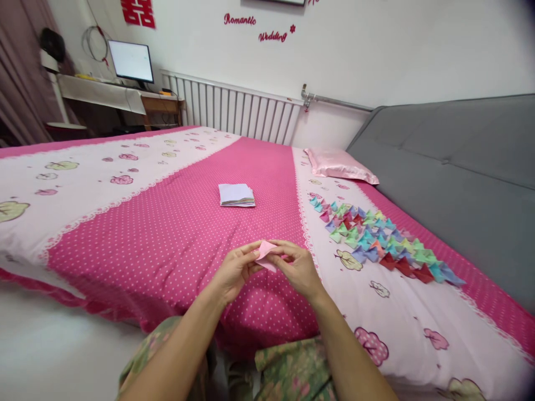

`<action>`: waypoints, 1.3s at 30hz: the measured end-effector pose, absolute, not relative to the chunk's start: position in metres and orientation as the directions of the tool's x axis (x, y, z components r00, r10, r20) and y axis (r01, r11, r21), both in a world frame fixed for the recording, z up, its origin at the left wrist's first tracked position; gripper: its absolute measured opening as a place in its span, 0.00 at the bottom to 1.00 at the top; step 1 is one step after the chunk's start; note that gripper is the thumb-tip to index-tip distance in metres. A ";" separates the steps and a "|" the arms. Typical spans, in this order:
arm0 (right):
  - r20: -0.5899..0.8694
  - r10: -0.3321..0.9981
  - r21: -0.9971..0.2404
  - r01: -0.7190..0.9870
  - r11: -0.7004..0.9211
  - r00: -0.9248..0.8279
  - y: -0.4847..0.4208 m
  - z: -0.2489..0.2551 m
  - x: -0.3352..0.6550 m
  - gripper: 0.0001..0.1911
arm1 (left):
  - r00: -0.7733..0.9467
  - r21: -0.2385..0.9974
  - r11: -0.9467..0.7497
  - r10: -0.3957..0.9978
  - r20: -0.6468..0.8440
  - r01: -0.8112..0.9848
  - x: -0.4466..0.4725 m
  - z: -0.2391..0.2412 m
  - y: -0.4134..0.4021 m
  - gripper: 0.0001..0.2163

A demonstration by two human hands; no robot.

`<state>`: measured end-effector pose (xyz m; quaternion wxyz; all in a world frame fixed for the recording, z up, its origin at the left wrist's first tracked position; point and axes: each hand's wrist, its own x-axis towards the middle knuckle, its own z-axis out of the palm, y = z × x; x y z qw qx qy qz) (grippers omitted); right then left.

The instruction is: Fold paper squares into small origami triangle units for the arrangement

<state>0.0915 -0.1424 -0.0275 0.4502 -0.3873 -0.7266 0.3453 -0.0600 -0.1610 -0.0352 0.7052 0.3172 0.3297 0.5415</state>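
Between both hands (pixel 234 271), folded pink paper (pixel 266 252)

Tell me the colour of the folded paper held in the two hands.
The folded paper is light pink, seen best in the head view.

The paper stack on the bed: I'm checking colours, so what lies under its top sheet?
Under the pale top sheet, edges of more sheets show along the near side of the paper stack, some tinted. Their faces are covered, as is the bedspread beneath.
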 end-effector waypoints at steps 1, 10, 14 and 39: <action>0.386 0.878 -0.854 0.251 0.456 -0.282 -0.142 -0.028 0.092 0.08 | 0.206 0.803 0.208 0.972 -0.109 -0.558 -0.060 -0.035 -0.161 0.15; 0.371 0.910 -0.882 0.238 0.408 -0.186 -0.146 -0.021 0.089 0.10 | 0.243 0.818 0.164 0.969 -0.031 -0.551 -0.059 -0.029 -0.166 0.17; 0.371 0.913 -0.895 0.198 0.400 -0.167 -0.147 -0.021 0.088 0.09 | 0.257 0.843 0.156 0.966 -0.022 -0.514 -0.058 -0.025 -0.168 0.17; 0.337 0.929 -0.925 0.131 0.358 -0.153 -0.142 -0.025 0.093 0.10 | 0.233 0.887 0.093 0.972 0.016 -0.452 -0.058 -0.033 -0.164 0.15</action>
